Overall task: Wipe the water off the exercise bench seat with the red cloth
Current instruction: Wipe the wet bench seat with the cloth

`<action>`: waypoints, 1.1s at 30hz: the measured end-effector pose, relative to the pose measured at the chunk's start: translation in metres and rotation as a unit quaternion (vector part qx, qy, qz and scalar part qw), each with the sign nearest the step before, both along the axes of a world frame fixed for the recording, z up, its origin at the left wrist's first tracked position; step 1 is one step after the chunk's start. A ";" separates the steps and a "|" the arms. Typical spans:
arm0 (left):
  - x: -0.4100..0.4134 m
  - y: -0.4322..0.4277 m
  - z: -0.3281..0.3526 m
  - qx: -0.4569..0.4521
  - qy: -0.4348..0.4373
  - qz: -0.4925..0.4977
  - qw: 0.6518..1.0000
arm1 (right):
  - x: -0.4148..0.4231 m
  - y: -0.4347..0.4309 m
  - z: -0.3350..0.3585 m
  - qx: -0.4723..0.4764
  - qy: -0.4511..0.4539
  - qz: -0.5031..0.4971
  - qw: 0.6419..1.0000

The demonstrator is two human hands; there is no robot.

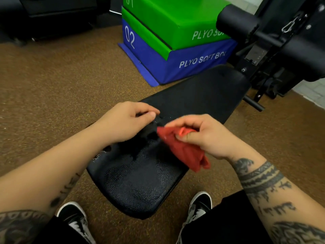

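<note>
- Over the near half of the black seat surface (140,182), head view: the right hand (207,136) holds the red cloth (182,150) bunched between its thumb and curled fingers.
- The cloth hangs from that grip at the seat's right edge. Its loose end points down and past the edge, and I cannot tell whether it touches the padding.
- The left hand (126,120) hovers just left of the cloth, fingers curled, thumb tip against the forefinger, with nothing seen in it.
- Small wet glints (96,157) show at the seat's left edge and between the two hands.
- Two black-and-white shoes (73,215) stand on the brown speckled floor (52,85), one on each side of the seat's near end.
- Beyond the seat, a green box (175,20) sits on a blue box (193,67) marked "PLYO SOFT", beside a black machine frame (281,50).
</note>
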State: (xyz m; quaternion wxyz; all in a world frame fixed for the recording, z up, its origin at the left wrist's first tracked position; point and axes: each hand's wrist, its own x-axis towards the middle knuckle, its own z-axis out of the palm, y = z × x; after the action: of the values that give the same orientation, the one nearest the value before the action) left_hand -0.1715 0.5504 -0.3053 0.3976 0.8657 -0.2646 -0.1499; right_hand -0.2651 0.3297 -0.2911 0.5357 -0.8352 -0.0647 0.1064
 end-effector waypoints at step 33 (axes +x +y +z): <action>0.027 0.081 -0.054 0.083 -0.159 0.084 0.980 | 0.064 0.027 -0.037 -0.334 0.032 -0.214 0.918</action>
State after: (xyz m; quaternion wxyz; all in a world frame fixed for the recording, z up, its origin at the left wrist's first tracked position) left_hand -0.1441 0.6314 -0.3592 0.2883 0.9277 -0.2372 0.0024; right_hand -0.2012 0.3566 -0.3284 0.2376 -0.9556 0.1716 0.0313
